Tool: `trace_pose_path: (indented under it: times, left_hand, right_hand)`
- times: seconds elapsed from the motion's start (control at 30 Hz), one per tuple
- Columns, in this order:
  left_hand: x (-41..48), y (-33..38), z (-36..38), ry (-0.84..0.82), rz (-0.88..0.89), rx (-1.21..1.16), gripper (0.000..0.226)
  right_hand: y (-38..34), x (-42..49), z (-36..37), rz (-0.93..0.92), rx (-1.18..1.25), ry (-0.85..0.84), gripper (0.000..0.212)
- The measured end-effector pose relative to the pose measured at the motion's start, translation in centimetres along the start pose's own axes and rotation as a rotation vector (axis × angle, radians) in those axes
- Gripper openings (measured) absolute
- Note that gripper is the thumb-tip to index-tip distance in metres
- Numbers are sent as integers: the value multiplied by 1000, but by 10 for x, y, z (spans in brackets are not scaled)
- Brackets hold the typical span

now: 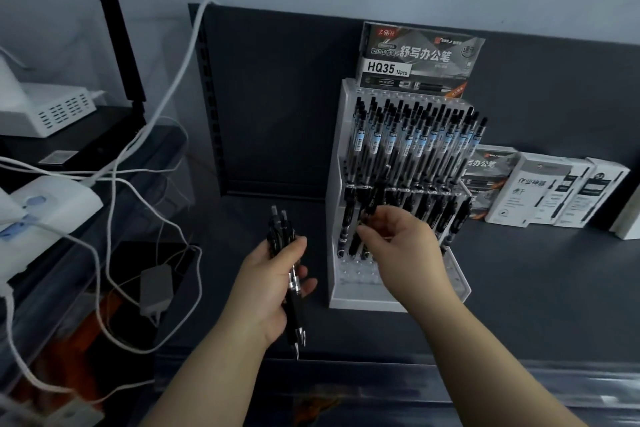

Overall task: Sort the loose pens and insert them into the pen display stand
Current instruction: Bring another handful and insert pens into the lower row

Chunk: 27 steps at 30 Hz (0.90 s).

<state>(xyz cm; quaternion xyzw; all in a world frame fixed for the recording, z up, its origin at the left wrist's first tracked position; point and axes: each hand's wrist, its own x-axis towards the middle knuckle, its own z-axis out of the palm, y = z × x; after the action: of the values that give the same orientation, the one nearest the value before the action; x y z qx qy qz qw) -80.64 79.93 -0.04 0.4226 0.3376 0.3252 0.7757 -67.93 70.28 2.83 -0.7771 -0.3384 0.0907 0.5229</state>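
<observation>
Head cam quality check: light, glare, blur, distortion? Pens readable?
Head view: dim, flat bluish light, no glare or hard shadows; the card on the stand reads legibly, but the black pens in the left hand merge into one dark bundle; shelf lines bow toward the frame edges; bottom edge is smeared.

Dark grey shelf [519, 288] carries everything here. The clear pen display stand [398, 303] sits upright on it, close to the rear panel [277, 97]. Just right of the stand is a dark printed box [485, 177], then white pen boxes [554, 191] side by side, and another white box [628, 215] at the frame's edge.
</observation>
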Motion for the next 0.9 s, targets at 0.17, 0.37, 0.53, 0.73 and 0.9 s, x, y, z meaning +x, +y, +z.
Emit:
trace_pose_path:
  times: [0.17,0.37,0.53,0.73,0.9]
  left_hand:
    - [1,-2,-2,-1,-2,4,4]
    - [2,-2,-2,-14,8,4,4]
    - [2,0,-3,-17,18,5,4]
    - [0,1,-3,-41,16,5,2]
    - [-1,0,-5,-46,4,7,2]
  right_hand:
    - [8,3,10,-35,-82,30,35]
    - [9,6,15,-65,-130,51,38]
    - [11,5,18,-74,-217,33,32]
    - [16,6,24,-71,-413,-76,23]
    - [16,5,25,-60,-320,-1,23]
